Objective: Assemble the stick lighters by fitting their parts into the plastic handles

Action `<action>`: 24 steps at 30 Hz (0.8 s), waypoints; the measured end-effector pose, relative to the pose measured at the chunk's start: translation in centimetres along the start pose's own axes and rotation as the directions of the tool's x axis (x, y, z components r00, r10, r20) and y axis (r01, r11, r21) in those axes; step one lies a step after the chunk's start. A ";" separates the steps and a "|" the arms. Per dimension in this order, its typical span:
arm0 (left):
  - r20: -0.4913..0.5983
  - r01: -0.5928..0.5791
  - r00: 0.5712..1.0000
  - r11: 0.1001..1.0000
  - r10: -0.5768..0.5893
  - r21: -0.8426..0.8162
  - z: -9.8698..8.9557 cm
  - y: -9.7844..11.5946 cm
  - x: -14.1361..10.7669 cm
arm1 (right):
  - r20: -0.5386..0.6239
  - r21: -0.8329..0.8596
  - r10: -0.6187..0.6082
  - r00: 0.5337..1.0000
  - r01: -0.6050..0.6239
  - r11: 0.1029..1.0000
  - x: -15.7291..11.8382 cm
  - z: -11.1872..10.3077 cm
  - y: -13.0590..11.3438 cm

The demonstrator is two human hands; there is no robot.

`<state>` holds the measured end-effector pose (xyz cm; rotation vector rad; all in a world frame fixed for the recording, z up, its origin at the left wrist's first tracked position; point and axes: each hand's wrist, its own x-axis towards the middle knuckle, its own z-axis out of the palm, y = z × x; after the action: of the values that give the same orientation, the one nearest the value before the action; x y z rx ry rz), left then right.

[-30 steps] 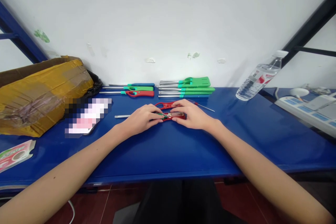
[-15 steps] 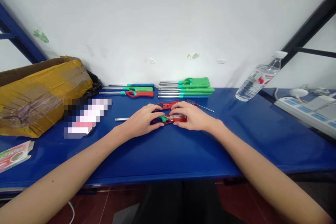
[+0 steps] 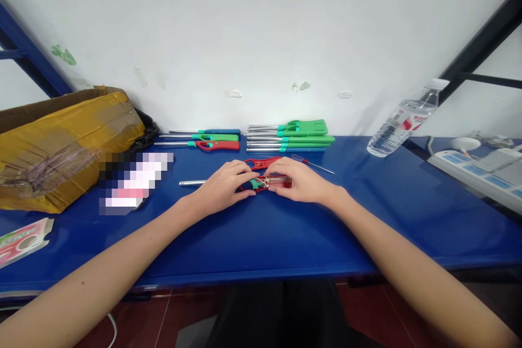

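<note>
An opened red gas lighter [image 3: 280,180] lies in front of me, its long metal barrel pointing left and its inner parts exposed. My left hand [image 3: 228,182] is closed on its front part by the green trigger [image 3: 256,184], thumb on the near side. Around the rear of the handle my right hand [image 3: 299,180] is closed, with its fingertips at the inner parts. The loose red handle half [image 3: 261,163] lies just behind, partly hidden by my fingers. A screwdriver [image 3: 312,163] rests behind my right hand.
Several lighters [image 3: 305,138] are lined up along the wall, with another group [image 3: 216,145] to their left. A taped carton [image 3: 69,152] and a blurred-out flat object [image 3: 138,182] lie left. A water bottle [image 3: 403,119] and a power strip [image 3: 481,174] stand right.
Both hands stay on the lighter with only slight finger shifts. My right fingertips have moved a little at the inner parts. The whole view has shifted very slightly.
</note>
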<state>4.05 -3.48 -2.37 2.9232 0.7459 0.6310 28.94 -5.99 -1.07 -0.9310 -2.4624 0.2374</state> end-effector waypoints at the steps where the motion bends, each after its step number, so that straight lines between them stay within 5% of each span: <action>1: -0.004 -0.003 1.000 1.000 0.003 0.008 0.0 0.0 0.0 | -0.011 0.006 -0.004 1.000 0.004 1.000 0.0 0.0 0.0; 24: -0.048 -0.004 0.999 0.999 0.005 0.033 0.3 0.3 -0.1 | -0.073 0.103 0.093 0.993 -0.085 0.991 0.3 1.0 0.7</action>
<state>4.20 -3.80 -2.67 2.9503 0.7620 0.6984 28.69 -5.27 -2.06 -0.9899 -2.3189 0.3448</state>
